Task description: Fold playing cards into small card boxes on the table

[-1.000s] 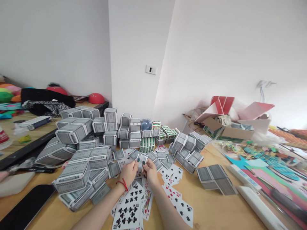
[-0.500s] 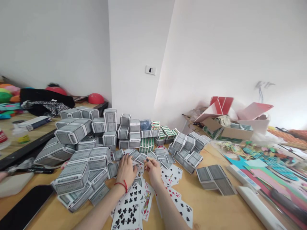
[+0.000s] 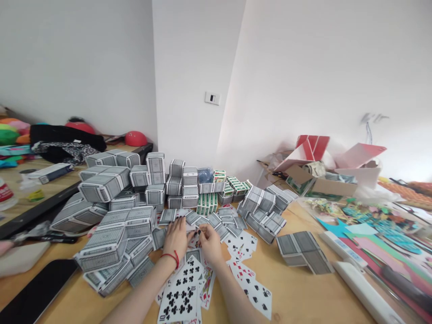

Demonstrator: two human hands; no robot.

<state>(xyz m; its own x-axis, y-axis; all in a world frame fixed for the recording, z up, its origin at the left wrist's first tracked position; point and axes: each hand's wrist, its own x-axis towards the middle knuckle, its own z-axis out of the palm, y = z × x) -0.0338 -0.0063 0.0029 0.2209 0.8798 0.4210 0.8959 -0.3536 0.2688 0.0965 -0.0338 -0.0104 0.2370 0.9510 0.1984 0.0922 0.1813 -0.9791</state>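
Note:
My left hand, with a red string at the wrist, lies palm down on loose playing cards spread on the wooden table, its fingers stretched toward folded grey-backed card pieces. Close beside it, my right hand has its fingers curled and pinching at a small card piece; what it grips is too small to name. Face-up cards, clubs and diamonds, lie under both forearms.
Heaps of grey card cubes stand left and behind, with green decks in the middle and a grey folded block to the right. A black phone lies near left. Coloured paper and cardboard boxes fill the right.
Both hands lowered from holding a folded card piece up, spread onto the cards, and then drew together again; the right hand's fingers now pinch near the left hand.

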